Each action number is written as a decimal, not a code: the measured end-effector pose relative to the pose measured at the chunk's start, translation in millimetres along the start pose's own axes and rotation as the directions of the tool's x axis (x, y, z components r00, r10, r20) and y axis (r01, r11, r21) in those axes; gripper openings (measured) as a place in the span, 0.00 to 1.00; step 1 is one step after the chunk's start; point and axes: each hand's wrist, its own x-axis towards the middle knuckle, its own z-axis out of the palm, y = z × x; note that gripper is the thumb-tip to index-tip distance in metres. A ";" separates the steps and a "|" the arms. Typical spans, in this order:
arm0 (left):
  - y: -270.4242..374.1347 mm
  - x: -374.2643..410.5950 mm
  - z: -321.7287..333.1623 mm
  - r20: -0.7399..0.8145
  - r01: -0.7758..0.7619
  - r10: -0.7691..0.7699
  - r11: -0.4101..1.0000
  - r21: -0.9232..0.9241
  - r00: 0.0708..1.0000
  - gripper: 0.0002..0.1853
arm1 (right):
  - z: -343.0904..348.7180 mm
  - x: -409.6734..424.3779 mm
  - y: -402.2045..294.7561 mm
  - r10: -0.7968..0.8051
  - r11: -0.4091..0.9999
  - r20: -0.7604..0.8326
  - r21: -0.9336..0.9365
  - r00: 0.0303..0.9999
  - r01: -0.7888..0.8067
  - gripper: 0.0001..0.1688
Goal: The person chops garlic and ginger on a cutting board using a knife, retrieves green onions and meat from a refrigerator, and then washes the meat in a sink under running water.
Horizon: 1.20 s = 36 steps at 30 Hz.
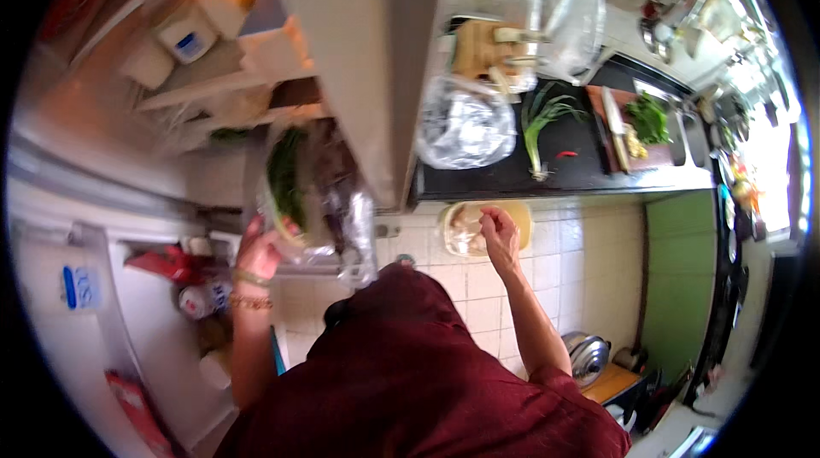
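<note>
At the open refrigerator, my left hand (258, 251) grips the near edge of a clear plastic drawer (307, 256). Inside it lie dark leafy greens (288, 179) and, to their right, a clear bag (349, 221) with dark contents that I cannot make out. My right hand (501, 234) is in front of the counter, fingers bent together. Below or behind those fingers is a pale yellowish plastic container (522, 221) with something light in it. Whether the right hand touches the container is unclear.
The refrigerator door (359, 73) stands between shelves and counter. On the black counter (564, 179) are a clear plastic bag (467, 125), scallions (538, 131), a red chili (566, 154) and a cutting board (663, 153) with a knife (615, 128). A lidded metal pot (588, 358) stands lower right.
</note>
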 end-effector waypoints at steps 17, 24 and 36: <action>11.1 1.9 20.3 -0.130 -0.037 0.008 0.975 -0.217 0.992 0.10 | 184.0 -32.6 -227.4 -0.516 0.491 0.835 0.106 0.190 0.865 0.20; 4.6 -7.5 7.6 -0.136 -0.044 0.045 0.999 0.015 0.990 0.15 | 186.6 -60.8 -221.5 -0.211 0.159 0.975 0.101 -0.067 0.982 0.16; 17.3 -16.8 34.3 -0.230 -0.076 0.060 0.995 -0.061 0.971 0.17 | 269.6 -26.4 -218.2 0.031 0.479 0.945 -0.299 0.325 0.825 0.11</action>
